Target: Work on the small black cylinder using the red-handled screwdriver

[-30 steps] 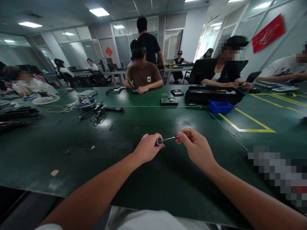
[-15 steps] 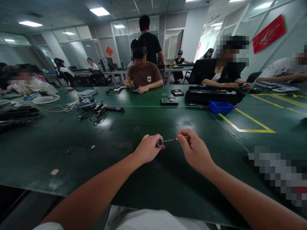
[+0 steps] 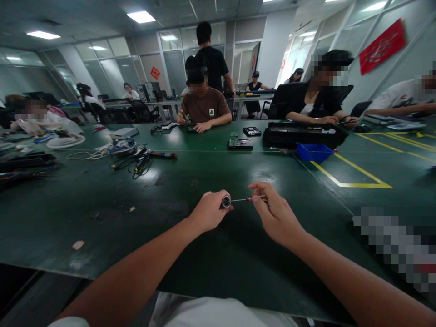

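Note:
My left hand (image 3: 209, 211) is closed around a dark cylindrical object (image 3: 225, 202) with a round, metal-rimmed end facing me; most of its body is hidden in the fingers. From the right, a thin screwdriver (image 3: 248, 199) with a red collar points its shaft at the side of that cylinder. My right hand (image 3: 277, 211) holds the screwdriver's handle between thumb and fingers, with the index finger raised off it. Whether the tip sits in a screw is too small to make out. Both hands are above the green table (image 3: 190, 281).
Cables (image 3: 138, 161) and a pen-like tool (image 3: 163, 155) lie ahead on the left. Hard drives (image 3: 240, 144) stand beyond, near a black case (image 3: 303, 134) and a blue bin (image 3: 314, 152). Across the table a co-worker in brown (image 3: 206, 102) handles a small device. A pixelated object lies at right.
The fingers of my right hand have loosened and spread on the screwdriver handle, the index finger lifting. My left hand and the cylinder have barely moved.

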The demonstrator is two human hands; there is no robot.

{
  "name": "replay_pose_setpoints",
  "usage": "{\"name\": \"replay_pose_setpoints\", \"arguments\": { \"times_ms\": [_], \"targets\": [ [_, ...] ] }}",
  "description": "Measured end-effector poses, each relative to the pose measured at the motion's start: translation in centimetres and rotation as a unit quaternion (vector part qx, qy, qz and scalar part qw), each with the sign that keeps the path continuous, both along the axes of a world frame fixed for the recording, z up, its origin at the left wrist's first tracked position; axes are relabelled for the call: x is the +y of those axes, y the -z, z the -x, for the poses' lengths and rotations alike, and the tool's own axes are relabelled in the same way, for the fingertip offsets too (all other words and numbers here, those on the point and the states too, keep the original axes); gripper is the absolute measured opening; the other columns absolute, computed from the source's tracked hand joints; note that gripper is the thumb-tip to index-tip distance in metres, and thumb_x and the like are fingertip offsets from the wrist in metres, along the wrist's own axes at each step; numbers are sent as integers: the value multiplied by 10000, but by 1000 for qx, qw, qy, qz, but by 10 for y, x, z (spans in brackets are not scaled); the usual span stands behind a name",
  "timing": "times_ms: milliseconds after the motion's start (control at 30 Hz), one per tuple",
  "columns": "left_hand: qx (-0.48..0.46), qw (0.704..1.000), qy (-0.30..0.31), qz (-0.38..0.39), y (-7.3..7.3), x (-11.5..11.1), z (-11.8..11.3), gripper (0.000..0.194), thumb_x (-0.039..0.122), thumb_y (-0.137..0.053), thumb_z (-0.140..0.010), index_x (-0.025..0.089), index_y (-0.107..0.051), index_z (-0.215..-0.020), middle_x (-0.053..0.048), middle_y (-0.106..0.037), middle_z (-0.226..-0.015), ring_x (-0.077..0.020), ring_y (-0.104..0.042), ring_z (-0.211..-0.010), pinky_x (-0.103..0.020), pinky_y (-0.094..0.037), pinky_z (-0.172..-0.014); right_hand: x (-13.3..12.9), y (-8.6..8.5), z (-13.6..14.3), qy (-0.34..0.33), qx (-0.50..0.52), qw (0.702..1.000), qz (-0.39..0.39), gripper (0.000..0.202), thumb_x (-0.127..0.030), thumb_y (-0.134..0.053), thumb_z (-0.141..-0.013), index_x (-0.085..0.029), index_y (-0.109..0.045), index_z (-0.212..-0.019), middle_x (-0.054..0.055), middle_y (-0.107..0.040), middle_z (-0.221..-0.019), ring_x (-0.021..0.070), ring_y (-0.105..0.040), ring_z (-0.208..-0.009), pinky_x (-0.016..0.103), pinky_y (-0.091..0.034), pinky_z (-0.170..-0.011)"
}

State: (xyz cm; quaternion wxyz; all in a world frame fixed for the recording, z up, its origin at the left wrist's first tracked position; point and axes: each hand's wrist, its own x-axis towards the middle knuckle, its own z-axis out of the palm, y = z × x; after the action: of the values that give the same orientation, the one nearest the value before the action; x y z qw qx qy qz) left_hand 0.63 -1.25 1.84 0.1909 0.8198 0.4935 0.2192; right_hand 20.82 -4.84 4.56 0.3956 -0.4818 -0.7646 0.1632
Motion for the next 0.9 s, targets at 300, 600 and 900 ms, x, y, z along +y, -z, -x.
{"name": "replay_pose_setpoints", "arguments": {
  "times_ms": [300,600,900],
  "targets": [
    [2,1000,-4,0,0,0,0,127,284,-688,-876,220,-585,-911,7,-657,-852,-198,-594,-830,-343,-410,-827,0,0,-3,-16,-43,999,-1,222,-295,-419,-1002,-205,-550,-1156,26,-660,-802,166,-589,-624,296,-434,-596],
    [8,1000,0,2,-2,-2,-1,119,275,-680,-882,212,-584,-914,0,-667,-868,-199,-593,-831,-353,-415,-832,3,-3,-4,1,-52,998,40,314,-385,-361,-1032,-206,-616,-992,11,-649,-729,160,-583,-578,294,-406,-558],
    [5,1000,-15,3,-2,0,1,107,275,-662,-891,212,-576,-901,0,-654,-849,-196,-586,-800,-353,-427,-822,-1,-3,-4,-37,-65,997,32,256,-298,-420,-1006,-216,-539,-1216,26,-653,-799,167,-581,-605,302,-423,-558]
  ]
}}
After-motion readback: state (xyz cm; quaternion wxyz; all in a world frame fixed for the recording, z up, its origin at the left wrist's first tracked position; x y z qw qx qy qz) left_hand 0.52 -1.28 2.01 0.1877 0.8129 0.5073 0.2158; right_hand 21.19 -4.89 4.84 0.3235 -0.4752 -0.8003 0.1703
